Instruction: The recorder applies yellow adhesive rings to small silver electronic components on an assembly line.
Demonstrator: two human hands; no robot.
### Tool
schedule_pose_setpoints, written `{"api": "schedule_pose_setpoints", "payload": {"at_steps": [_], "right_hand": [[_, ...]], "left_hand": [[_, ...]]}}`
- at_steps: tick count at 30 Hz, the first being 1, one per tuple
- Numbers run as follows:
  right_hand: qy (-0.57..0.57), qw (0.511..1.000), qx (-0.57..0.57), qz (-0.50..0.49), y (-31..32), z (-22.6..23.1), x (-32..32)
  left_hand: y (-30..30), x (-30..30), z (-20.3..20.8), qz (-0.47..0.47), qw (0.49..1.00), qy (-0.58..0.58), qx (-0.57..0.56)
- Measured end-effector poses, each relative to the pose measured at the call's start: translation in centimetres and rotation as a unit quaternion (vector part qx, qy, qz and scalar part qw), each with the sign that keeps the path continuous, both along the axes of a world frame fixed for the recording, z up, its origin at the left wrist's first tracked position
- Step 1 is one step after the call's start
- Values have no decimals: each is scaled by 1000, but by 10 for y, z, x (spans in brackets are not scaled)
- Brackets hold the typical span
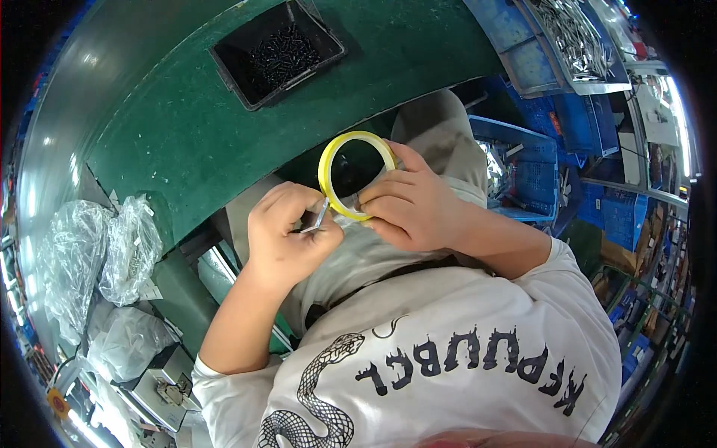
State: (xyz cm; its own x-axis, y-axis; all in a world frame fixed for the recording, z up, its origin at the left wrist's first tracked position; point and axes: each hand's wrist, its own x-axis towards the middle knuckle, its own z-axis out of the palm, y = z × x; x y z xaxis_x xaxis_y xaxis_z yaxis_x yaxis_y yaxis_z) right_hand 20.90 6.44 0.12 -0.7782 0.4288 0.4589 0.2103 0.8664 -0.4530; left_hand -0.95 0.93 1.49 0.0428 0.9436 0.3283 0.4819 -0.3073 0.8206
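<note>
My right hand point(417, 207) is closed round the near right side of a yellow roll of tape point(326, 166), holding it up above my lap with its open ring facing me. My left hand point(287, 233) is closed on a thin, shiny metal strip point(319, 217). One end of the strip meets or nearly meets the lower left edge of the roll; I cannot tell whether they touch. The strip's exact kind does not show, and its other end is hidden in my fingers.
A black bin point(280, 56) of small dark parts stands on the green table point(179, 149). Clear plastic bags point(131, 250) lie at the left. Blue crates point(534, 179) stand at my right, below a bin of metal parts point(571, 41).
</note>
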Motion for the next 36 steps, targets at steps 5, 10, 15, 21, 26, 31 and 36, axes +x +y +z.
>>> {"api": "schedule_pose_setpoints", "payload": {"at_steps": [5,10,15,21,26,31,36], "right_hand": [[34,998,-58,-13,-3,2,-3],[20,990,-128,-49,-3,4,-2],[-8,989,-131,-68,-6,6,-7],[-68,989,-117,-52,-5,8,-9],[-79,986,-136,-45,-2,4,-10],[-82,976,-199,-36,1,5,-9],[-91,970,-221,-32,3,9,-8]], "left_hand": [[0,-2,0,-28,999,-31,-33],[-4,5,0,-107,991,-64,-40],[-7,8,-3,-102,989,-71,-79],[-8,9,1,-74,980,-73,-169],[-8,11,5,-63,954,-120,-269],[-8,10,2,-54,930,-157,-328],[-9,10,-1,-42,909,-207,-359]]}}
